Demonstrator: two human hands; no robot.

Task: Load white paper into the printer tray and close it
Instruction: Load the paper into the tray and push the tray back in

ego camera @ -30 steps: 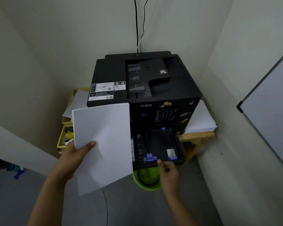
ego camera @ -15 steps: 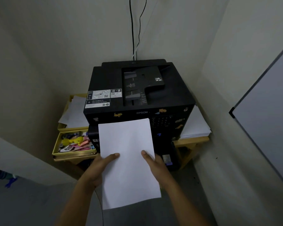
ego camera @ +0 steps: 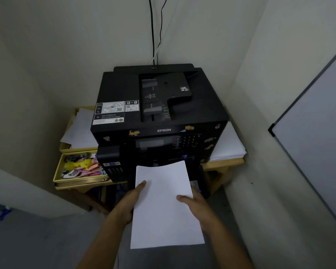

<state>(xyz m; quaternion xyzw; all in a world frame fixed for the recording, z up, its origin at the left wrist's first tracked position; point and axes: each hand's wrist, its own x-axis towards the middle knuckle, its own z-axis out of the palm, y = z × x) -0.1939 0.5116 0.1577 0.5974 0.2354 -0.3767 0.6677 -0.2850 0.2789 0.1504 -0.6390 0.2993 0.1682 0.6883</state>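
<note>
Gripping the paper (ego camera: 166,202) from both sides: left hand (ego camera: 127,205) clamped on the left edge, thumb lying flat on top of the sheets, fingers tucked under and out of sight; right hand (ego camera: 196,205) clamped on the right edge in the same way, thumb pointing inward across the white surface. Reaching forward with both forearms, angling in from the bottom of the view toward the middle. Holding the stack roughly level, far edge curving a little and sitting right at the dark front opening of the printer (ego camera: 159,105), over the pulled-out tray (ego camera: 199,181), most of which is hiding beneath the paper. Hard telling whether the leading edge is touching the tray floor. Standing close on the left, a drawer (ego camera: 80,167) hanging open and crammed with coloured odds and ends, just beside the left wrist. Lying on the wooden stand to the right of the printer, a spare stack (ego camera: 228,146) of white sheets, well clear of the right hand. Closing in on both flanks, pale walls, leaving a narrow lane straight ahead; grey floor lying open below the arms.
</note>
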